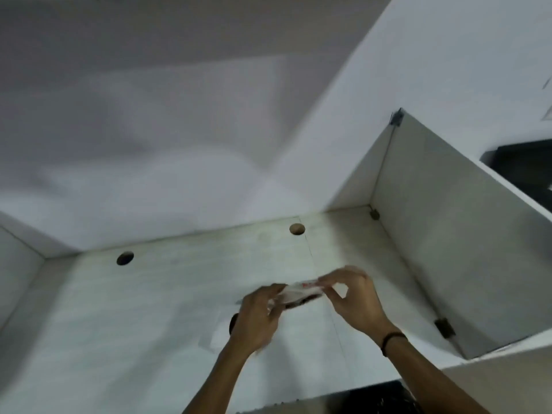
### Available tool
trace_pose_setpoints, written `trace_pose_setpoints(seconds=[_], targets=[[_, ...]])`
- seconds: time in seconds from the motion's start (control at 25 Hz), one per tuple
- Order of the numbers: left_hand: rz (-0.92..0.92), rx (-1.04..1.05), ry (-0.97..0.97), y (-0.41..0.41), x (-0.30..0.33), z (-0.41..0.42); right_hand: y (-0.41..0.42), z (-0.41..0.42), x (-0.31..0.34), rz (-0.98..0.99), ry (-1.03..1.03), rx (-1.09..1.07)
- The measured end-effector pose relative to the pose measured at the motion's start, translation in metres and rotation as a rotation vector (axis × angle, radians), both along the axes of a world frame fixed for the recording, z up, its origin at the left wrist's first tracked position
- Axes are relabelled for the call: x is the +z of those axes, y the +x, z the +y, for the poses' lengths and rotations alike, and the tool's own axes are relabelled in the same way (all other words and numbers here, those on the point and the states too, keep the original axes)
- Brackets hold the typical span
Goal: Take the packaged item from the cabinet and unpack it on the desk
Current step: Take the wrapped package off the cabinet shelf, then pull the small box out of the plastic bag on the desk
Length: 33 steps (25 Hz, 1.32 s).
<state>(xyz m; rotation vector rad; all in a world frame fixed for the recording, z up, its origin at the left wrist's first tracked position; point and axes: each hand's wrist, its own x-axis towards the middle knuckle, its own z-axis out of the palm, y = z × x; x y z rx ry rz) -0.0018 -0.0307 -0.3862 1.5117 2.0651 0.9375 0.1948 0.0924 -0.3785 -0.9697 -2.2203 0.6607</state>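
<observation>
Head view shows us pinching a clear plastic packet [301, 292] between our left hand [258, 319] and right hand [357, 300], both clamped on its ends, above the middle of the pale desk [149, 324].

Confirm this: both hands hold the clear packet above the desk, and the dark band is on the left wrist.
Not quite. Both hands, left hand and right hand, do hold the clear packet above the desk, but the head view shows the dark band on the right wrist.
</observation>
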Motion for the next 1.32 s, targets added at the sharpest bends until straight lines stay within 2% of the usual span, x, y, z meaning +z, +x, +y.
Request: trace_pose_setpoints(seconds=[0.04,0.12,0.24,0.32,0.48,0.6,0.76,0.88,0.96,1.04,1.12,1.16,1.24,1.32], targets=[[0.019,-0.029,-0.114,0.004,-0.025,0.001,0.007,-0.002,-0.026,-0.077,-0.062,-0.025],[0.099,-0.055,-0.215,0.013,-0.061,0.006,0.017,-0.004,-0.062,-0.189,-0.069,-0.06],[0.159,-0.027,-0.151,0.022,-0.081,0.025,0.017,0.003,-0.086,-0.302,-0.007,-0.154],[0.138,-0.055,-0.17,0.025,-0.084,0.034,0.012,0.009,-0.095,-0.385,-0.064,-0.18],[0.19,-0.224,-0.561,0.026,-0.109,0.023,0.011,-0.004,-0.122,-0.747,-0.311,0.023],[0.232,-0.123,-0.605,0.024,-0.116,0.005,0.007,-0.016,-0.131,-0.686,-0.517,0.064],[0.364,0.237,-0.541,-0.006,-0.116,-0.022,-0.014,-0.023,-0.135,-0.575,-0.59,0.094],[0.282,0.358,-0.683,-0.036,-0.127,-0.036,-0.029,-0.034,-0.139,-0.468,-0.628,0.162],[0.192,0.351,-0.793,-0.045,-0.134,-0.039,-0.033,-0.041,-0.14,-0.445,-0.658,0.195],[0.154,0.347,-0.802,-0.046,-0.135,-0.037,-0.035,-0.043,-0.14,-0.433,-0.721,0.177],[0.029,0.399,-0.721,-0.042,-0.13,-0.035,-0.041,-0.042,-0.132,-0.407,-0.817,0.152],[-0.12,0.457,-0.662,-0.039,-0.123,-0.035,-0.046,-0.042,-0.125,-0.361,-0.919,0.112],[-0.617,0.606,-0.475,-0.029,-0.111,-0.04,-0.054,-0.043,-0.11,-0.267,-1.18,0.021],[-1.147,0.609,-0.36,-0.014,-0.097,-0.05,-0.064,-0.049,-0.098,-0.205,-1.398,0.032]])
